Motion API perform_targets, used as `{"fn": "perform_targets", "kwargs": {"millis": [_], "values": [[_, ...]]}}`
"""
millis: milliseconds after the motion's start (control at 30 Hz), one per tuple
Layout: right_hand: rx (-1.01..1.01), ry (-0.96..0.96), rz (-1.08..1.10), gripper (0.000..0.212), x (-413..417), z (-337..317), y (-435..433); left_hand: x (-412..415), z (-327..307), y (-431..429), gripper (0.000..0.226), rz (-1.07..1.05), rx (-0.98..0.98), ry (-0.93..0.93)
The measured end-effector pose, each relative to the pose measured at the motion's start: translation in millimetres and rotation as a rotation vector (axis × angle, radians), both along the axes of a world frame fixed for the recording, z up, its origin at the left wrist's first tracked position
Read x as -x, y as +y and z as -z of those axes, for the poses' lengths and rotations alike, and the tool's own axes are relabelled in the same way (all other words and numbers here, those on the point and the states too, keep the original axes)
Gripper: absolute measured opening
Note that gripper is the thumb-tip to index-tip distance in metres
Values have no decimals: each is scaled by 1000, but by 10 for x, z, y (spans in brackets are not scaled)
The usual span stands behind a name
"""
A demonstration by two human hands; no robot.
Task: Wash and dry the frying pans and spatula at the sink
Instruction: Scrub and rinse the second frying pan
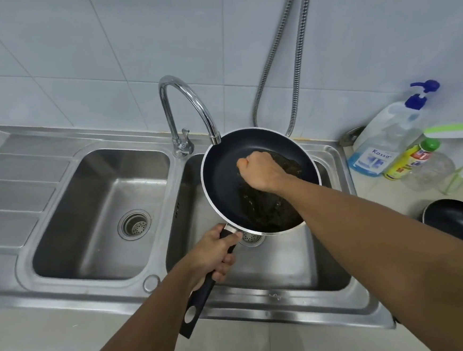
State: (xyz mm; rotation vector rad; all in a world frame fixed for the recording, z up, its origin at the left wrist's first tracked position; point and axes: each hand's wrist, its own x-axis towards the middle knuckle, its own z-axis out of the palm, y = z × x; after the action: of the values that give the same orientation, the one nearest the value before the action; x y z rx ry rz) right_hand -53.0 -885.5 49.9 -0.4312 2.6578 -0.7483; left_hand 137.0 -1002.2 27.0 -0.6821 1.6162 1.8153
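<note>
A black frying pan (pixel 225 176) with a silver rim is held tilted over the right basin of the steel sink (pixel 288 276). My left hand (pixel 214 254) grips its black handle near the pan. Inside the pan, my right hand (pixel 260 170) is curled into a fist on a dark green scouring pad (pixel 290 165). Dirty water pools in the pan's lower right part. The faucet spout (pixel 213 129) ends just above the pan's rim; I see no water stream. A second black pan (pixel 458 218) lies on the counter at the right. No spatula is in view.
The left basin (pixel 103 213) with its drain strainer sits beside a ribbed drainboard (pixel 10 192). On the right counter stand a pump bottle of blue soap (pixel 380 147), a green-capped bottle (pixel 414 158) and a clear bottle. A metal hose (pixel 290 60) hangs on the tiled wall.
</note>
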Motion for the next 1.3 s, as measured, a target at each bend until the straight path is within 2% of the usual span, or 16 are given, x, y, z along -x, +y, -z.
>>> {"fn": "perform_targets", "kwargs": {"millis": [133,267,333,433,500,600,667,733,800,900,967,1033,1100,1133,1200,1300], "values": [[73,-73,100,47,-54,104,37,14,32,128,15,-15,-13,-5],[129,-86,77,35,-23,204,253,55,61,188,18,-43,-21,-27],[282,33,138,33,16,185,445,64,79,202,17,-52,-26,-38],[454,297,393,28,47,192,905,50,103,191,16,-61,-13,-49],[376,371,552,34,102,305,1299,27,117,176,16,-59,-10,-57],[18,352,644,37,157,602,1870,-14,144,152,17,-54,-16,-67],[-222,273,603,34,142,811,2200,-41,170,143,17,-56,-27,-73],[-318,189,482,38,104,987,2441,-71,189,130,16,-61,-32,-73],[-292,162,427,41,94,1010,2536,-99,193,112,16,-61,-33,-67],[-244,293,450,48,105,921,2492,-125,180,87,17,-68,-38,-68],[-125,375,427,46,58,854,2337,-130,163,70,17,-76,-39,-67],[-18,250,390,50,29,813,2149,-132,132,60,16,-79,-35,-65],[-58,72,399,55,37,792,2015,-144,95,45,17,-80,-31,-64],[-113,52,408,51,33,765,1959,-154,75,36,17,-79,-32,-64],[-148,207,374,35,-1,693,1862,-174,40,11,17,-78,-37,-63],[63,447,208,28,-101,409,1592,-206,1,-31,17,-77,-48,-57]]}}
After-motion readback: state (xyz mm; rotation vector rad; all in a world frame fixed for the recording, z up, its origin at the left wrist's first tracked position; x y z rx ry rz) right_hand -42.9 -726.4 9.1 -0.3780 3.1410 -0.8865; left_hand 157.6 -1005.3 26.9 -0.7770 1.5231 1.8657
